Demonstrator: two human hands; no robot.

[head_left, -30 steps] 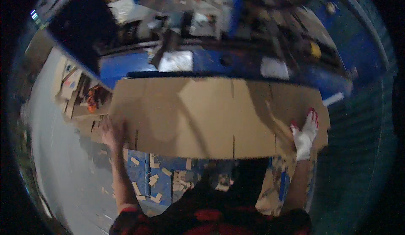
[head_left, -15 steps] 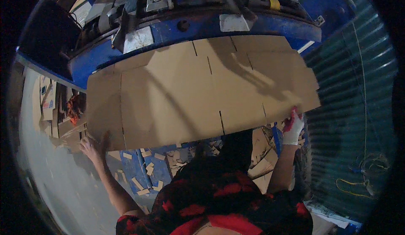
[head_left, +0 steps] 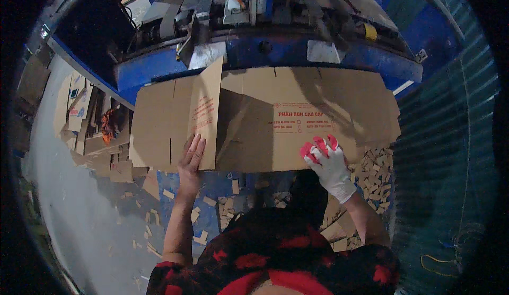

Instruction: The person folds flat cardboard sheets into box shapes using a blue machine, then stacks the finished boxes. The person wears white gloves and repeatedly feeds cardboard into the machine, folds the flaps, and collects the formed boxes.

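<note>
A wide brown cardboard box blank [head_left: 249,152] with red print and slots lies in front of the machine. Toward its left, one panel [head_left: 208,109] stands folded up at an angle and throws a shadow on the board. My bare left hand [head_left: 192,160] rests against the lower part of this raised panel, fingers stretched out; its thumb is hard to see. My right hand [head_left: 331,170] wears a white glove with pink-red fingertips. Its fingers are spread and slightly bent on the board's near edge, just below the print.
A blue machine [head_left: 265,51] with metal plates and rollers stands at the far side. Cardboard sheets and an orange-red cloth [head_left: 108,125] are stacked at left. Small cardboard offcuts [head_left: 374,175] litter the floor. A corrugated green wall [head_left: 440,152] runs along the right.
The left panel now stands up and red print shows on the board. My left hand has moved right and up onto the panel; my right hand has moved left along the near edge.
</note>
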